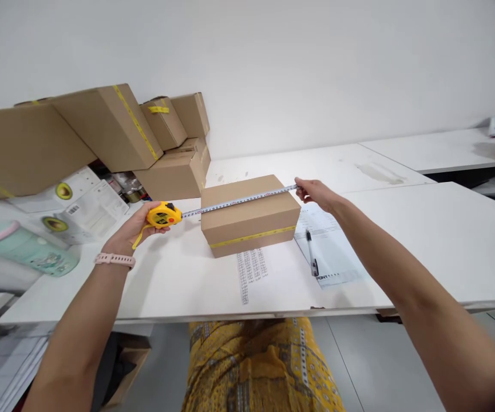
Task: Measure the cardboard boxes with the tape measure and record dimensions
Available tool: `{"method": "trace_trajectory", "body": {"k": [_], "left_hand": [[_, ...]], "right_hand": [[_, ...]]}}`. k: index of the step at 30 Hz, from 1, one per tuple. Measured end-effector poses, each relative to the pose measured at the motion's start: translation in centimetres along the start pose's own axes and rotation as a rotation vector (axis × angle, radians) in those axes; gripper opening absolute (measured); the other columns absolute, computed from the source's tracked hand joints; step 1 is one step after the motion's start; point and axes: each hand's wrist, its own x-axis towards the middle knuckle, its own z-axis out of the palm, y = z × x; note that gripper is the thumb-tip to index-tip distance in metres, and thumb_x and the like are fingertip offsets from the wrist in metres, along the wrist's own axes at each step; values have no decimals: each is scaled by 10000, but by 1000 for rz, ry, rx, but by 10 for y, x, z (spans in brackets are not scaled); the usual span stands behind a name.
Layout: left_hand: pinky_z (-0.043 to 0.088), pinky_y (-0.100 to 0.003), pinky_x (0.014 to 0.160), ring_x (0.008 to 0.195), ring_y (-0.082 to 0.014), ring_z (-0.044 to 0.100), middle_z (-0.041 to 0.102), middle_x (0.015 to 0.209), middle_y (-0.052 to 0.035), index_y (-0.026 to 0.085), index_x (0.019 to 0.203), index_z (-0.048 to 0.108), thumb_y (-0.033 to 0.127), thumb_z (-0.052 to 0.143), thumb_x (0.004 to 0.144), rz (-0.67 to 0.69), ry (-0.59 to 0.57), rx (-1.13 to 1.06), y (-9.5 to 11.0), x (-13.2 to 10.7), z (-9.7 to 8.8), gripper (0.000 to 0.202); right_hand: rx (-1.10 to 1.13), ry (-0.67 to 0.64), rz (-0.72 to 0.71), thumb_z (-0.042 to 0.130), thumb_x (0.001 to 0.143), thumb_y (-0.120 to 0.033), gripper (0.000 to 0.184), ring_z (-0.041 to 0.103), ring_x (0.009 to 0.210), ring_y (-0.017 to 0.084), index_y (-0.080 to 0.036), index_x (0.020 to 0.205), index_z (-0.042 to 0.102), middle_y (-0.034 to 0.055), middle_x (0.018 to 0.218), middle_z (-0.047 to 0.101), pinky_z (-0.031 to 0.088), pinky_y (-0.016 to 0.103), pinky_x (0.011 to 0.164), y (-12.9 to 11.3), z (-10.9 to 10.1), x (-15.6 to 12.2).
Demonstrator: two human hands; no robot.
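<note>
Measuring a box top

Cardboard box (pixel 249 220) sits mid-frame on white table (pixel 402 240). L hand (pixel 133 229) is clenched round the yellow tape-measure case (pixel 163 215), left of the box. R hand (pixel 316 193) pinches the blade (pixel 238 201) at the box's right edge. Step, prob.: reading length. Next calls for blade taut & flush w/ both edges.

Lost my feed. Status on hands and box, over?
Left hand holds tape measure. Right hand pinches its blade. Blade stretched over box. Pen beside box, apart.
</note>
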Motion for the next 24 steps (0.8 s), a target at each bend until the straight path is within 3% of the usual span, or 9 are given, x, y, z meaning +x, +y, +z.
{"method": "trace_trajectory", "body": {"k": [3,8,12,16,21,24], "left_hand": [[581,-261,542,703,-206,690,759,923,-106,132,1022,709,482,804,672,-14,3,9,-2,12,-7,504],[583,-280,549,648,-195,677,767,938,-123,119,1050,719,490,774,733,9,-64,36,6,16,14,491],[554,-263,533,592,-164,641,754,861,-102,114,1041,721,497,751,755,32,-124,44,9,18,27,479],[552,-264,539,567,-146,629,747,873,-91,125,1034,716,519,740,783,36,-163,29,8,19,24,468],[555,-267,546,589,-149,629,747,901,-97,134,1029,720,533,734,806,53,-144,34,7,15,23,458],[566,-272,570,635,-158,634,746,932,-99,139,1030,728,549,741,800,64,-154,39,6,14,25,470]], "right_hand": [[-66,-43,-30,554,987,-555,468,502,657,134,-198,685,529,36,723,585,441,270,616,3,16,6],[-344,-73,2,547,926,-694,492,590,753,182,-205,888,587,94,898,680,453,273,581,-11,35,4],[-326,-175,61,472,903,-782,630,620,769,208,-183,998,640,138,986,709,462,291,560,-15,41,-1],[-317,-187,93,477,889,-800,667,633,801,223,-179,1031,677,139,996,720,472,308,595,-13,42,-2],[-318,-222,53,481,881,-813,652,625,771,226,-189,892,671,132,909,710,463,323,608,-15,40,-1],[-488,-178,-12,487,919,-749,582,568,674,201,-215,705,576,88,749,651,418,331,612,-23,42,0]]}}
